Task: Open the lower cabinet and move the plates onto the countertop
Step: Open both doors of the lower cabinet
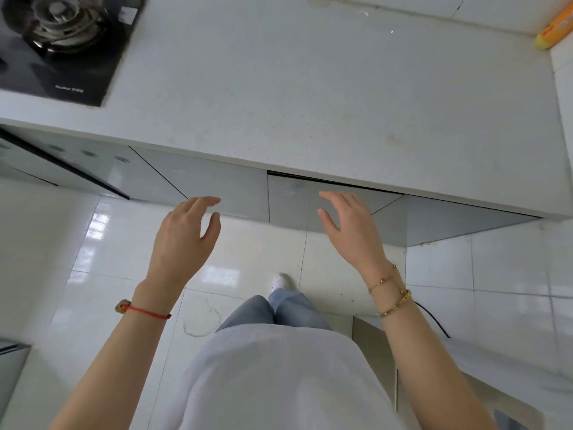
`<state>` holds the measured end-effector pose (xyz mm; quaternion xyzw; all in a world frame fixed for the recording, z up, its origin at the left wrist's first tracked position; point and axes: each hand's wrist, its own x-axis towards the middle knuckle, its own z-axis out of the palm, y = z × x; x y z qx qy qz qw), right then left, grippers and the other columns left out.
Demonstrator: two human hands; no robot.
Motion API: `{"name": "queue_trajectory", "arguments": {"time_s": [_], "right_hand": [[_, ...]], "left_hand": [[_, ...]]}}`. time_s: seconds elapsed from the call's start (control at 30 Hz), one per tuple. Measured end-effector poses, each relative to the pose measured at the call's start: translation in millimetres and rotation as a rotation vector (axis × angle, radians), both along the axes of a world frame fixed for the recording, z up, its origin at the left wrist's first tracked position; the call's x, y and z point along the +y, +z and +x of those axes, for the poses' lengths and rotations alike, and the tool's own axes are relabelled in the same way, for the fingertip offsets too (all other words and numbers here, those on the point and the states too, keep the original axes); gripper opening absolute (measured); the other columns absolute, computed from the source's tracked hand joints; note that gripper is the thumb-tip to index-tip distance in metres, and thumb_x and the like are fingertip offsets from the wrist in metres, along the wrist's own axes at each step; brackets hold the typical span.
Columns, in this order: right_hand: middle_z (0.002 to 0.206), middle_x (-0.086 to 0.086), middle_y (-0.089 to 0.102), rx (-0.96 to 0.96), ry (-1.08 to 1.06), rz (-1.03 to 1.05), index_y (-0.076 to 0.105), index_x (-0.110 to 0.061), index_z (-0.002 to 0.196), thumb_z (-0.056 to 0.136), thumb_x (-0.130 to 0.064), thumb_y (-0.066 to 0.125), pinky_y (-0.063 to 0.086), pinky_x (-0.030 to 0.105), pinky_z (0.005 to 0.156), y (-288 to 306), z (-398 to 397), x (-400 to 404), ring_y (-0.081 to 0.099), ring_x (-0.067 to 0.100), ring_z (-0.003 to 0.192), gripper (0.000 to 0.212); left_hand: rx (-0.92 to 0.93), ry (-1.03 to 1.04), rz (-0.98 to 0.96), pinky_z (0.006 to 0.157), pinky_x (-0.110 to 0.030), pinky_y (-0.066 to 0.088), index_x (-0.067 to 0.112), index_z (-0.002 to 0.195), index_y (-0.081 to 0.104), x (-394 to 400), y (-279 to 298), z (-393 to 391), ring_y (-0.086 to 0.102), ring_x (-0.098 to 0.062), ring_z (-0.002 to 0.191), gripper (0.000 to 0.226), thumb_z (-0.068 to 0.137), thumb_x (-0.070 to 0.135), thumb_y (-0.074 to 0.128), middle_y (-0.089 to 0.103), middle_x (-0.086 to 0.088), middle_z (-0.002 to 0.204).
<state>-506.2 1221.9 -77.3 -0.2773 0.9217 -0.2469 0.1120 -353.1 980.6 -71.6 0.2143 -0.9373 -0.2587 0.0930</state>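
Note:
A white speckled countertop (310,88) runs across the upper half of the view. Under its front edge are grey lower cabinet doors. The middle door (294,206) stands slightly ajar, with a dark gap along its top. The door to its left (217,184) is closed. My left hand (183,237) hovers open in front of the closed door, fingers apart, holding nothing. My right hand (350,228) hovers open in front of the ajar door, not touching it as far as I can tell. No plates are visible.
A black gas hob (62,45) sits in the counter at the far left. An orange-yellow bottle (555,29) lies at the back right corner. Glossy white floor tiles (248,274) lie below, with my legs and one white shoe (280,282).

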Motion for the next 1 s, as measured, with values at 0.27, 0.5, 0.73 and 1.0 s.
{"name": "queue_trajectory", "arguments": {"time_s": [0.27, 0.5, 0.73, 1.0], "right_hand": [[0.126, 0.000, 0.061, 0.051, 0.044, -0.034, 0.055, -0.016, 0.130, 0.098, -0.024, 0.050, 0.041, 0.034, 0.104, -78.2, -3.2, -18.7, 0.050, 0.019, 0.120, 0.034], [0.127, -0.002, 0.059, 0.153, 0.064, -0.126, 0.054, -0.017, 0.131, 0.098, -0.025, 0.050, 0.042, 0.032, 0.104, -181.6, -14.3, -44.6, 0.049, 0.015, 0.121, 0.034], [0.125, -0.005, 0.060, 0.332, 0.064, -0.289, 0.055, -0.019, 0.130, 0.098, -0.026, 0.052, 0.037, 0.021, 0.103, -272.9, -29.7, -78.5, 0.049, 0.012, 0.120, 0.034], [0.126, -0.004, 0.059, 0.601, 0.093, -0.500, 0.054, -0.018, 0.132, 0.098, -0.025, 0.052, 0.040, 0.027, 0.105, -320.5, -44.7, -108.3, 0.049, 0.013, 0.121, 0.035]], "left_hand": [[0.008, 0.009, -0.066, 0.085, -0.041, 0.053, 0.010, 0.119, 0.062, -9.5, -76.8, -4.1, 0.064, -0.026, 0.104, 0.026, 0.095, 0.015, 0.054, 0.068, -0.005, 0.113], [0.091, 0.010, -0.146, 0.085, -0.039, 0.051, 0.013, 0.120, 0.061, -21.9, -185.3, -10.4, 0.063, -0.025, 0.104, 0.026, 0.095, 0.016, 0.055, 0.067, -0.002, 0.114], [0.250, 0.000, -0.255, 0.085, -0.037, 0.050, 0.012, 0.120, 0.062, -48.0, -286.9, -33.2, 0.062, -0.023, 0.105, 0.027, 0.095, 0.016, 0.055, 0.067, -0.001, 0.115], [0.486, -0.029, -0.366, 0.090, -0.037, 0.049, 0.012, 0.123, 0.061, -64.3, -336.7, -73.0, 0.060, -0.021, 0.111, 0.029, 0.096, 0.018, 0.054, 0.066, -0.001, 0.118]]}}
